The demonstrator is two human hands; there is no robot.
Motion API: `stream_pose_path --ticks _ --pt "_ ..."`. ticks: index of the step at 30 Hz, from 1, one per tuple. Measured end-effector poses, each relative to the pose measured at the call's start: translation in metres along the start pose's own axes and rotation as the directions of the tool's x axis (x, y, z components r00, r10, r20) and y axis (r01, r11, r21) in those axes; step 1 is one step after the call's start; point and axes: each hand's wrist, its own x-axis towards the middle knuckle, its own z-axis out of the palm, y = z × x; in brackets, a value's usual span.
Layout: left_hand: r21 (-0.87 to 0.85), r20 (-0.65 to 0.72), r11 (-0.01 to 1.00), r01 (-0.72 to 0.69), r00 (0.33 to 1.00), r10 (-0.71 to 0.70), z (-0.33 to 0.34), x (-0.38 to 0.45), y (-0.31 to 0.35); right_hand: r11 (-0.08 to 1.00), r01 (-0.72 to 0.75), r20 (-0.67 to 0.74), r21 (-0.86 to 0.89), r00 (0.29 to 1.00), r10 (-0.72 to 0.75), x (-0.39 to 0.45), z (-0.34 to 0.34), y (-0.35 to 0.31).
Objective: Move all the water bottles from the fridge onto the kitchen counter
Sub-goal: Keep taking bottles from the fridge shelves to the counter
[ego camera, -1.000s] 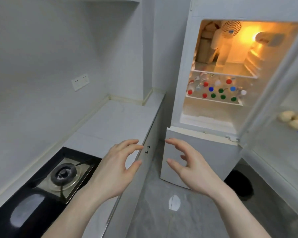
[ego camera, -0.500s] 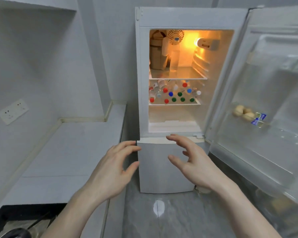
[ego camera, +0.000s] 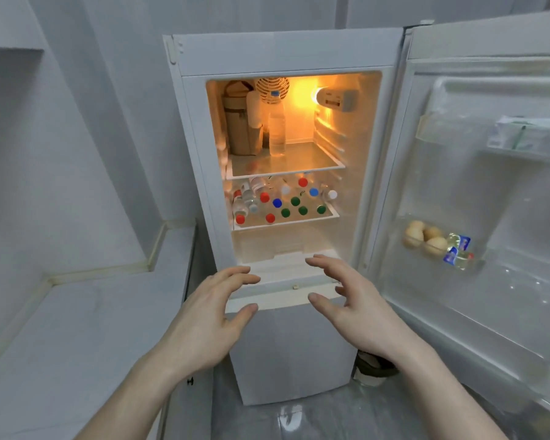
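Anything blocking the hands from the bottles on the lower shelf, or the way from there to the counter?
Nothing visible does. The fridge door stands swung wide to the right, and both the left hand and right hand hover empty in front of the water bottles. The counter lies bare to the left.

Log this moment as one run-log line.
phase: reach | left hand: open, empty | right hand: open, empty | clear plastic water bottles: on white fridge shelf
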Motion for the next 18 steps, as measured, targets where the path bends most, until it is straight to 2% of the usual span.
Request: stream_pose_path --ticks 11,18 --pt "-0.068 -0.047 0.997 0.021 0.999 -0.024 0.039 0.158 -0.004 1.000 0.007 0.033 0.000 0.999 -0.007 0.129 -0.050 0.072" --pt "-0.102 -0.051 0.990 0.099 0.993 -0.105 0.056 0.212 -0.024 1.000 0.008 0.058 -0.004 0.998 -0.008 0.194 -0.054 0.096"
